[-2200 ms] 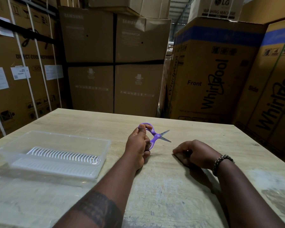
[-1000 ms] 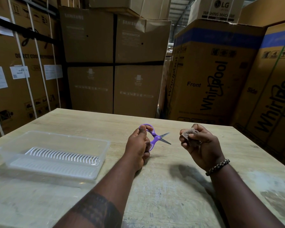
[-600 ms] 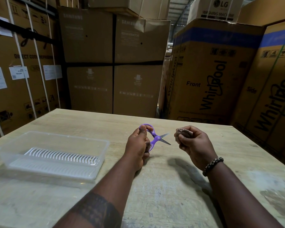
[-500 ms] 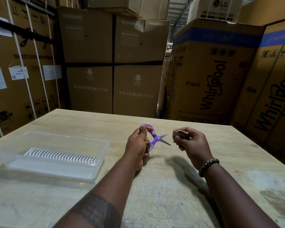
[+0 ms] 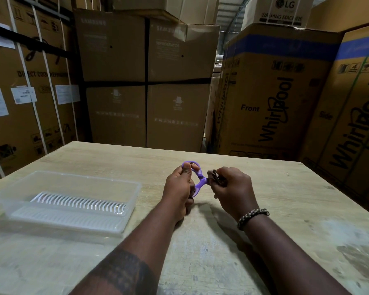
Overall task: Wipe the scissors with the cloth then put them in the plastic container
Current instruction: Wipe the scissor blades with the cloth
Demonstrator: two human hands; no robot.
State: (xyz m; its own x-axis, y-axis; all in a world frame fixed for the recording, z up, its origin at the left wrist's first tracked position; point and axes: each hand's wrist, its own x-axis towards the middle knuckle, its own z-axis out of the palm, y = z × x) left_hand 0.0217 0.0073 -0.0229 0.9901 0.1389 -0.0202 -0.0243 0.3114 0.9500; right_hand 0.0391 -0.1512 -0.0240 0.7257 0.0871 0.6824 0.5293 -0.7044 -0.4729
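My left hand [image 5: 178, 188] grips the purple handles of the small scissors [image 5: 199, 181] just above the middle of the wooden table [image 5: 200, 262]. My right hand [image 5: 232, 188] holds a small brownish cloth [image 5: 215, 177] bunched around the scissor blades, which are hidden inside it. The two hands almost touch. A clear plastic container [image 5: 134, 194] with a white ribbed insert lies open on the table to the left, holding nothing else.
Tall cardboard appliance boxes [image 5: 147, 81] stand close behind the table's far edge and along both sides. A beaded bracelet [image 5: 251, 216] sits on my right wrist. Pale stains mark the table at the right.
My right hand lifted the cloth off the table and moved left onto the scissor blades, which were bare before. My left hand has kept the scissors in place.
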